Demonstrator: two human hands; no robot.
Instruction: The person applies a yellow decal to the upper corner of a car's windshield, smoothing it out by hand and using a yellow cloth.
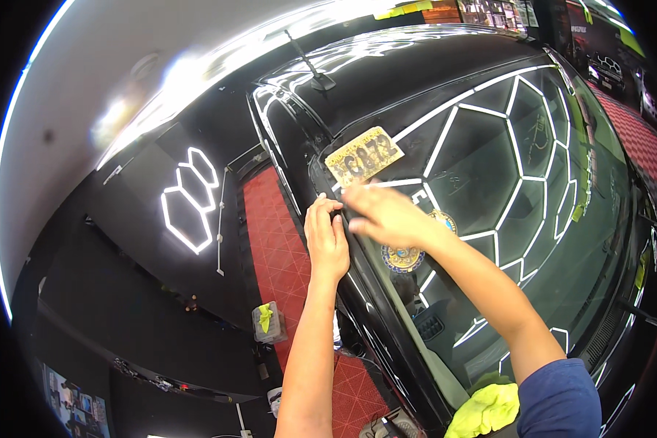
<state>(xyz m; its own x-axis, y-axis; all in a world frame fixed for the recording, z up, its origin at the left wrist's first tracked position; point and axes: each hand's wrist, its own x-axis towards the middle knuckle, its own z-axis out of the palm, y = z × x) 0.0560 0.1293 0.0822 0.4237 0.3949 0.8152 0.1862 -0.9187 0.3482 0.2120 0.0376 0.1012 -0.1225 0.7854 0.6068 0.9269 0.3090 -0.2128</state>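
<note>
My left hand (325, 237) is at the black windshield pillar (372, 306) of a dark car, its fingers bent and close together over the pillar's edge. Whatever those fingers press or pinch is hidden. Just to the right, my right hand (387, 215) reaches over the windshield glass (474, 164), fingers stretched out and slightly blurred. Beyond the fingertips, a yellow speckled sticker (363, 155) with dark characters sits in the upper corner of the glass. Round ornate stickers (403, 259) in gold and blue show partly behind my right forearm.
A bright yellow-green cloth (485, 412) lies at the windshield's lower edge. The black roof (423, 69) carries an antenna (317, 77). Left of the car, a clear bin (269, 323) with a green cloth stands on red floor tiles (274, 226). Hexagonal lights reflect in the glass.
</note>
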